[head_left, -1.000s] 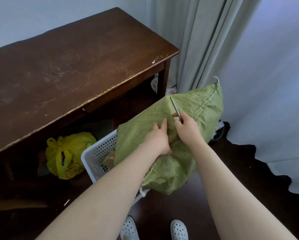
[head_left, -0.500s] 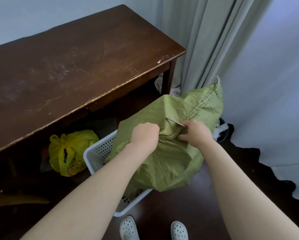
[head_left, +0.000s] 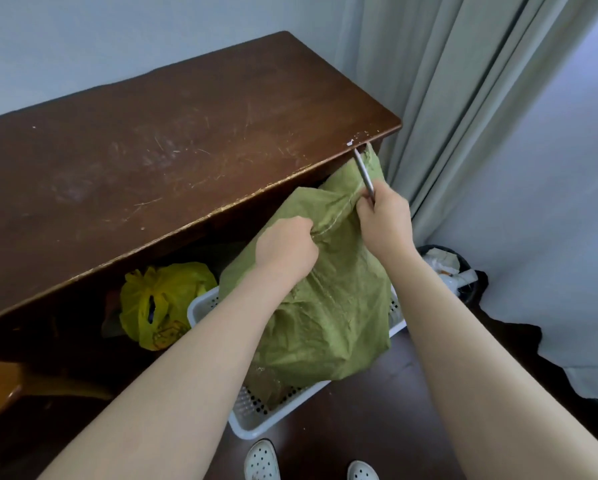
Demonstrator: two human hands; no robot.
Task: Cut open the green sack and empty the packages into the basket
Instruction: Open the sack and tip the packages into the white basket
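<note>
A green woven sack (head_left: pixel 328 306) hangs upright over a white perforated basket (head_left: pixel 256 422) on the floor, its lower end inside the basket. My left hand (head_left: pixel 285 249) is clenched on the sack's upper edge along the stitched seam. My right hand (head_left: pixel 384 220) grips the same edge further right, together with a thin metal blade (head_left: pixel 364 174) that points up toward the table's corner. A brownish package shows in the basket under the sack; the rest of the contents are hidden.
A dark wooden table (head_left: pixel 172 161) stands just behind the sack, its corner close to the blade tip. A yellow plastic bag (head_left: pixel 159 303) lies under it. Grey curtains (head_left: pixel 463 98) hang at right, with a black waste bin (head_left: pixel 450 268) below. My white shoes (head_left: pixel 261 460) are near the basket.
Both hands have gathered the sack's top edge and lifted it, so the sack went from lying slanted across the basket to hanging upright. The blade now points up by the table corner.
</note>
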